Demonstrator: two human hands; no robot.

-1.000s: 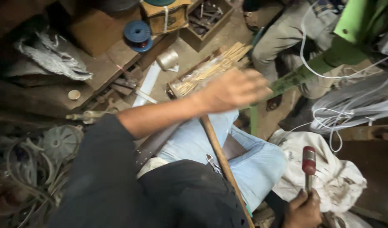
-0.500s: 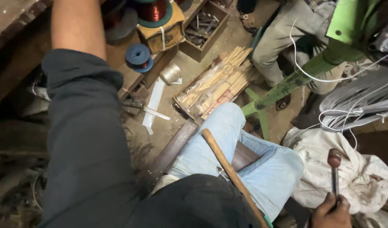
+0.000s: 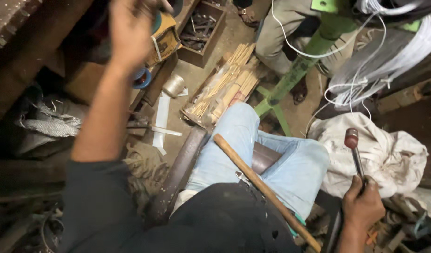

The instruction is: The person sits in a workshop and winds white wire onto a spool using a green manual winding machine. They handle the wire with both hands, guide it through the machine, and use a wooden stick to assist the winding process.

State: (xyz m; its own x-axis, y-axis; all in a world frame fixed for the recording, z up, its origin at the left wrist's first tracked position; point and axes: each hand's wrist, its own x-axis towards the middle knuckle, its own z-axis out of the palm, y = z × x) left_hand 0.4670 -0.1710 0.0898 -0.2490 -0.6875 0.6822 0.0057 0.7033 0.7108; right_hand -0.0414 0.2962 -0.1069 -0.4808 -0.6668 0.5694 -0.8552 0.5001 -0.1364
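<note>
Cluttered workshop floor, seen down over a seated person's lap.

Nearest, a long wooden stick lies slanted across the blue-jeaned thighs. At lower right the right hand is closed around the thin shaft of a small hammer, whose reddish head points up over a crumpled white cloth. Farther off, a bundle of pale wooden strips lies on the floor beside a green metal stand. Farthest, the left hand reaches up by a yellow box; its grip cannot be told through the blur.
</note>
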